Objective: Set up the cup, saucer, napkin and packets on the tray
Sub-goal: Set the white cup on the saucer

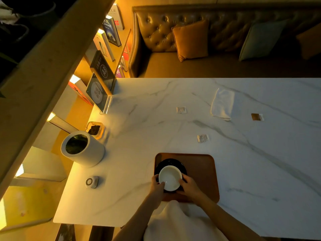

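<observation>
Head view, lower centre: white cup (170,178) over the black saucer (171,161) (contact between them not discernible), at the left end of the brown tray (199,169). Left hand (157,186) and right hand (190,186) grip the cup from opposite sides, fingers (185,177) curled round its wall. Upper right on the desk (251,162): folded white napkin (222,104), well apart from the tray. Off the tray: white packet (181,110), second white packet (202,138), brown packet (256,117).
</observation>
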Demonstrator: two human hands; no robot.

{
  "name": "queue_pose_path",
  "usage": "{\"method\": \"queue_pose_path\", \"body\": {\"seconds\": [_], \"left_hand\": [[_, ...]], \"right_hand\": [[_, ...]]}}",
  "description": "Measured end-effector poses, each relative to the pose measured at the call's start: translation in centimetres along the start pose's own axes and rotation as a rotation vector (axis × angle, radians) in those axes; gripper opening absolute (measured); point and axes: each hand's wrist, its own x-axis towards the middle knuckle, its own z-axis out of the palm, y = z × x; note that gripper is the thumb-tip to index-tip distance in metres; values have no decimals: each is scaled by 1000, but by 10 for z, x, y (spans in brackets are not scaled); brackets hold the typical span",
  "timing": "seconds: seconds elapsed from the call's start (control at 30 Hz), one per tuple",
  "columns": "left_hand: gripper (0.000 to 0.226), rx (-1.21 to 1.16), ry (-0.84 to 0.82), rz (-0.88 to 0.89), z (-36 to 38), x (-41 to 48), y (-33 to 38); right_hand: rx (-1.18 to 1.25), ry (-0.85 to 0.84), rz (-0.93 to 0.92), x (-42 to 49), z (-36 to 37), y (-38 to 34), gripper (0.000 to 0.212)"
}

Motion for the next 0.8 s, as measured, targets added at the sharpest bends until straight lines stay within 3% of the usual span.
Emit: {"method": "queue_pose_path", "body": {"seconds": [0.8], "left_hand": [[46,156,15,36,6,11,-2]], "right_hand": [[-40,-12,3,10,-3,4,40]]}}
